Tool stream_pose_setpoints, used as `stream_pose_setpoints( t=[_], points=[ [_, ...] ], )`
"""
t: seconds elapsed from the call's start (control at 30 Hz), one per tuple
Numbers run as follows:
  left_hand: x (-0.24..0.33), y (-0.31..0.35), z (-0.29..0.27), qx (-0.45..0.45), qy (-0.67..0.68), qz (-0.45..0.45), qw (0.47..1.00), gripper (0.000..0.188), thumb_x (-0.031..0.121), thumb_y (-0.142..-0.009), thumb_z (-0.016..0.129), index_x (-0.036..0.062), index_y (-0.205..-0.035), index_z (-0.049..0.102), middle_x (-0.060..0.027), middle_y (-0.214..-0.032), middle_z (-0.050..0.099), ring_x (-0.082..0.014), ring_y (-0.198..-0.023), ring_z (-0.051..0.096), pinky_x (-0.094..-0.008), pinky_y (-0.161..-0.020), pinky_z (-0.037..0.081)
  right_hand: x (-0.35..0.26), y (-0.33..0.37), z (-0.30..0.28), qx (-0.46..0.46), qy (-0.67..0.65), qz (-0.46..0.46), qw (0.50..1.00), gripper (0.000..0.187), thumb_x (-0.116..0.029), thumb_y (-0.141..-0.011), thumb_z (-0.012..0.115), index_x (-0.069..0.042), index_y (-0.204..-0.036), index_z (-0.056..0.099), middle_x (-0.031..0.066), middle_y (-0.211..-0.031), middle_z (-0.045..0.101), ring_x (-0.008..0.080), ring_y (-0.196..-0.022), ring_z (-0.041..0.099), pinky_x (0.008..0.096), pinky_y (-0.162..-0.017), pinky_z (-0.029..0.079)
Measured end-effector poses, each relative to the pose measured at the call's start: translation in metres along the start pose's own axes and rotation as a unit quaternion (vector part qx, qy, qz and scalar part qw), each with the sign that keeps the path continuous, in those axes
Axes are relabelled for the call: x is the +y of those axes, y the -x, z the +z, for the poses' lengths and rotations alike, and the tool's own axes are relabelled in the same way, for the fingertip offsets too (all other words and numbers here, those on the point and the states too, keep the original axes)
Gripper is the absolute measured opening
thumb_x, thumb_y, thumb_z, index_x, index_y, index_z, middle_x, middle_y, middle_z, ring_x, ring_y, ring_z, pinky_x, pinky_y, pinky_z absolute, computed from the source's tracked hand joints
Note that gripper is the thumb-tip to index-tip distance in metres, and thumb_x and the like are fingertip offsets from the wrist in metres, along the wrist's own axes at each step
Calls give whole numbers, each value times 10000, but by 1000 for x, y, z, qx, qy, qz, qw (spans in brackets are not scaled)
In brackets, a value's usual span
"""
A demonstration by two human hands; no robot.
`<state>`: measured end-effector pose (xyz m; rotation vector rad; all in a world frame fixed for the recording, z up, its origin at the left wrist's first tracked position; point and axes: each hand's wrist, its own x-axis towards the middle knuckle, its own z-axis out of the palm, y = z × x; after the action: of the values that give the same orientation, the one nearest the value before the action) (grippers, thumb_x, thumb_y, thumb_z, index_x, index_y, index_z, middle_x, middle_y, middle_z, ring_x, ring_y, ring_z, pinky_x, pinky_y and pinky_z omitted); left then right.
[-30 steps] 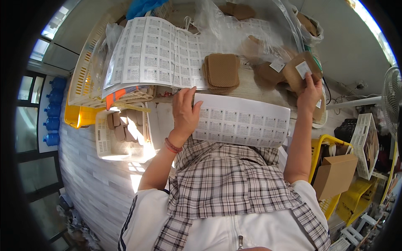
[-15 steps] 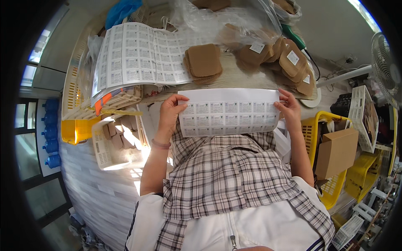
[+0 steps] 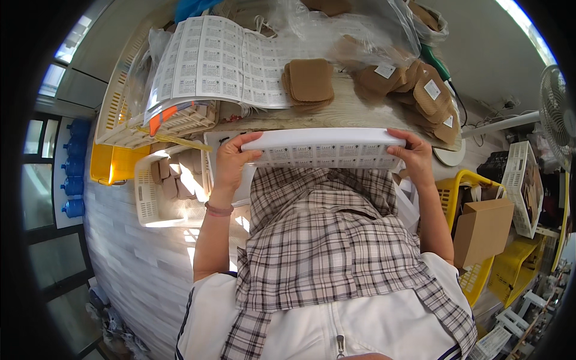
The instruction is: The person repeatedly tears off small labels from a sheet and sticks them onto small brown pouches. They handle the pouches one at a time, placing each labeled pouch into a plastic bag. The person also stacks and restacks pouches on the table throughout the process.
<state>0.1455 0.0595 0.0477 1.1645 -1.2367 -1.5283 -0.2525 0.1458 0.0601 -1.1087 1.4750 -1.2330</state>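
A white sheet of printed labels (image 3: 324,155) stretches between my two hands, above my lap at the table's near edge. My left hand (image 3: 235,161) pinches its left end, thumb on the printed face. At the other end my right hand (image 3: 414,156) grips the upper corner the same way. The sheet's blank upper part curves over, so only a couple of label rows show. Beyond it on the table lie more label sheets (image 3: 207,60) at the left and a stack of brown rounded-square pads (image 3: 309,81) in the middle.
Brown pads with white labels (image 3: 429,90) lie at the right, beside a clear plastic bag (image 3: 360,24). A white crate (image 3: 144,198) holding brown pieces stands at the left. To the right are a yellow basket (image 3: 447,198) with a cardboard box (image 3: 483,231), and a fan (image 3: 557,114).
The label sheet has tipped and curled, so fewer printed rows face me. Both hands keep hold of its ends. The whole view has shifted slightly.
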Motion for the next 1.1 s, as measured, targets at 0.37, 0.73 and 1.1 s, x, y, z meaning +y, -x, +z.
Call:
stream_pose_setpoints(
  t=[0.37,0.73,1.1],
  points=[
    [-3,-1,-51,-22,-244,-84,966,133,90,-834,703,-33,-862,661,-36,-842,577,-139,-777,505,-300,-732,435,-7,-30,31,23,395,-266,879,212,-170,-750,812,-33,-845,682,58,-786,612,153,-746,562,312,-661,451],
    [16,-13,62,1,-406,285,868,224,116,-867,643,5,-1059,680,-137,-1053,664,-326,-972,601,-397,-883,467,13,-47,93,-115,177,-27,977,260,-238,-819,787,-15,-873,667,75,-704,666,121,-619,574,280,-571,459],
    [-1,-50,101,-17,-318,198,927,89,69,-847,690,2,-902,708,-86,-760,629,-195,-665,597,-301,-608,457,13,-70,82,-43,34,-68,996,152,-32,-867,710,-9,-1017,708,30,-885,659,100,-779,612,283,-691,513]
  ],
)
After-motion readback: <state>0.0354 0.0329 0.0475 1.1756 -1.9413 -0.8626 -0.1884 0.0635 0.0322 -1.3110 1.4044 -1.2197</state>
